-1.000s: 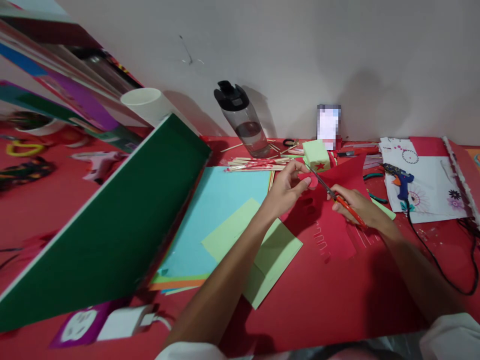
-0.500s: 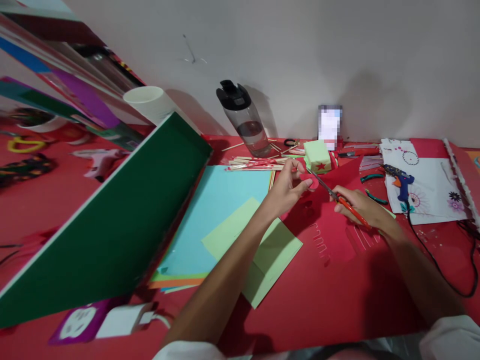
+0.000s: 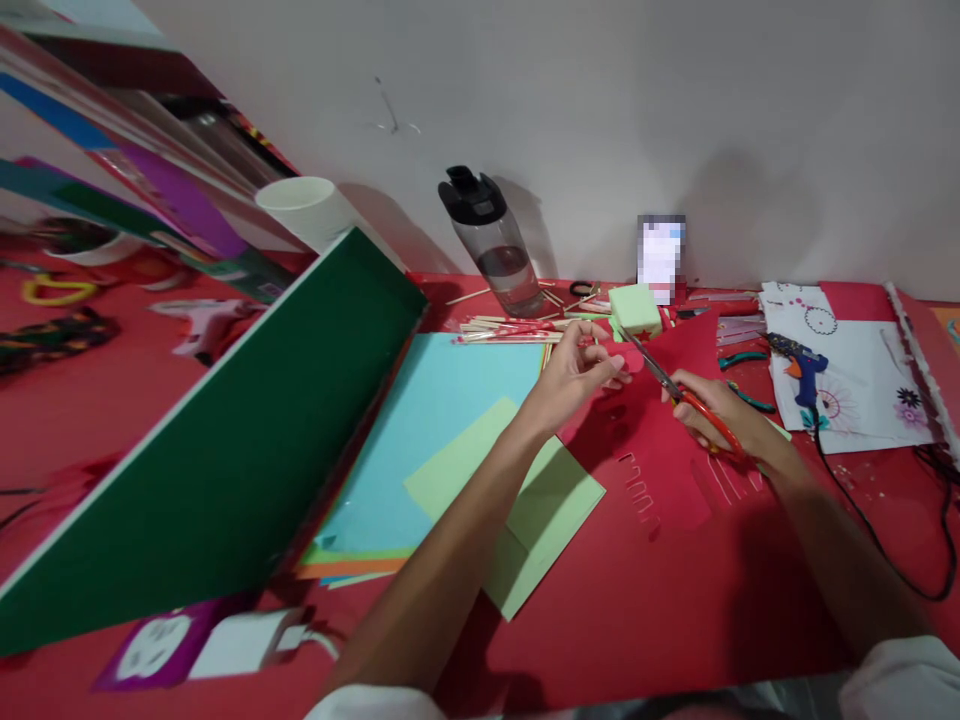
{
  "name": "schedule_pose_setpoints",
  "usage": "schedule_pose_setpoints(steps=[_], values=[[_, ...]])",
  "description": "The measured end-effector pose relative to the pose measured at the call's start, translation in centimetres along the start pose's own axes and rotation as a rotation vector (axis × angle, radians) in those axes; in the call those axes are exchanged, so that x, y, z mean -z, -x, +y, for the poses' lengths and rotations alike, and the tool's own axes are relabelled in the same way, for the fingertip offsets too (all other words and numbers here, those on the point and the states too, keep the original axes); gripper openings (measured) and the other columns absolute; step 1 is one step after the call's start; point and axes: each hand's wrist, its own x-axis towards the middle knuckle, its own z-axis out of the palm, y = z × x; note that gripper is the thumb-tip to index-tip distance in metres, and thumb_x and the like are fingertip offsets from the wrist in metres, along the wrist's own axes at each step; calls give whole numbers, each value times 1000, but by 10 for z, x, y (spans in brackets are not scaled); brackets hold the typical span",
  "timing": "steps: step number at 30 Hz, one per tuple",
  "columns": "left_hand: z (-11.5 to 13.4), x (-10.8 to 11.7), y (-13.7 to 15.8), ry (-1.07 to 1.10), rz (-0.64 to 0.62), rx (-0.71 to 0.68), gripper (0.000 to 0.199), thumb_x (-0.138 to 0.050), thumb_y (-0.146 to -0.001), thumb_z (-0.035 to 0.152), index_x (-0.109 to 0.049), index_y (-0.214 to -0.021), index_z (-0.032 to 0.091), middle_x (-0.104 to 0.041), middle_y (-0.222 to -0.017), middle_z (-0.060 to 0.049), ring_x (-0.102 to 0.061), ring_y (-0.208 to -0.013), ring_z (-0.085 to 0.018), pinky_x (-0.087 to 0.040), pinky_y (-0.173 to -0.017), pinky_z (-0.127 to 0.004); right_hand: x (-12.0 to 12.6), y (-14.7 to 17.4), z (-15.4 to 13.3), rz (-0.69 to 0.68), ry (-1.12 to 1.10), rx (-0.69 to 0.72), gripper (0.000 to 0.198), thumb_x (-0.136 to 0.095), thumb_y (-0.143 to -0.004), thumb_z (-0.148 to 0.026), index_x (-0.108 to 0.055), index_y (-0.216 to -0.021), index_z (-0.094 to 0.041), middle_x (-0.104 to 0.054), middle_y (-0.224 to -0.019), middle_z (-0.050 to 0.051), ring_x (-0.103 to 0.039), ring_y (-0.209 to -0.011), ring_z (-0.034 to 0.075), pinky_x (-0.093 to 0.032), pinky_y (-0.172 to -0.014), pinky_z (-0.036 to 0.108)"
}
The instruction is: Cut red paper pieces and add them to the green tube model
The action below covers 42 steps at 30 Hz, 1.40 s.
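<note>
My left hand [image 3: 576,372] pinches a small rounded piece of red paper [image 3: 632,360] between thumb and fingers. In my right hand [image 3: 712,412] is a pair of scissors [image 3: 701,408] with red-orange handles, its blades pointing up and left, right beside the paper piece. Whether the blades touch the paper, I cannot tell. Beneath both hands lies a larger sheet of red paper [image 3: 660,430] with several cut-out shapes and slits. Just behind the blades sits a pale green block [image 3: 636,308] bearing a red star, partly hidden.
Pale green sheets [image 3: 559,510] and blue paper [image 3: 472,375] lie left of the work. A green board [image 3: 225,440] leans there. Behind stand a water bottle [image 3: 502,260], wooden sticks [image 3: 502,330] and a phone [image 3: 660,258]. A blue glue gun [image 3: 806,375] with cord lies right.
The red paper piece has turned and shifted slightly right in my left fingers. The scissors' handles have spread apart a little in my right hand. The view has tilted slightly.
</note>
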Motion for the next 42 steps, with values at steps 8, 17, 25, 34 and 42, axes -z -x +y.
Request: schedule_pose_setpoints(steps=[8,17,25,34,42], values=[[-5,-9,-1,117,-87,173,45,-91,-77,42,-55,-91,19,-74,-80,-3,-75,-76,-17,-61,-76,-32,-5,-7,9,49,3,55,48,-64,-93,-70,-54,-106,-24,-49,-63,-8,-47,-47,11,-35,-46,22],[13,-15,11,-73,-130,76,28,-80,-90,39,-59,-89,19,-75,-81,-3,-75,-79,-18,-62,-74,-32,-9,-10,16,88,14,86,45,-65,-96,-66,-54,-110,-24,-53,-66,-6,-50,-50,13,-41,-52,25],[-2,-38,12,128,23,63,36,-74,-94,51,-57,-93,20,-72,-83,-2,-68,-62,-11,-59,-62,-25,-19,-13,25,152,62,163,50,-62,-96,-72,-52,-109,-24,-56,-71,-4,-52,-58,15,-40,-56,26],[-14,-47,9,183,217,-41,48,-77,-84,63,-53,-91,21,-72,-91,-2,-73,-64,-14,-55,-51,-22,-21,-15,24,90,25,203,57,-58,-94,-79,-52,-105,-24,-53,-70,-4,-48,-58,14,-37,-55,25],[-9,-36,6,17,180,-86,32,-70,-88,49,-58,-90,20,-74,-90,-2,-70,-58,-13,-54,-50,-23,-10,-9,16,24,30,192,49,-59,-97,-71,-53,-106,-23,-52,-72,-5,-44,-59,13,-35,-57,25]])
